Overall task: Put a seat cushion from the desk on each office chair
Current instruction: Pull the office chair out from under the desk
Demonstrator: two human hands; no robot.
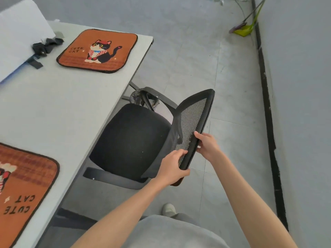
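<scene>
Both the left hand (pixel 172 165) and right hand (pixel 207 145) grip the office chair's mesh backrest (pixel 193 119); draw it clear of the bench (pixel 71 97), baring the seat (pixel 132 138) for the nearer cat cushion (pixel 26 185).

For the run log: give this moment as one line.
both hands gripping chair backrest | seat bare | two cushions on desk

Bare forearms, grey top (pixel 172 231), pale shoe (pixel 168 209)

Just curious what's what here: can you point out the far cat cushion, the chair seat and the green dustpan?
far cat cushion (pixel 97 51), head view, on the cat picture.
chair seat (pixel 130 140), head view, middle of the black pad.
green dustpan (pixel 242 30), head view, on its scoop.
</scene>
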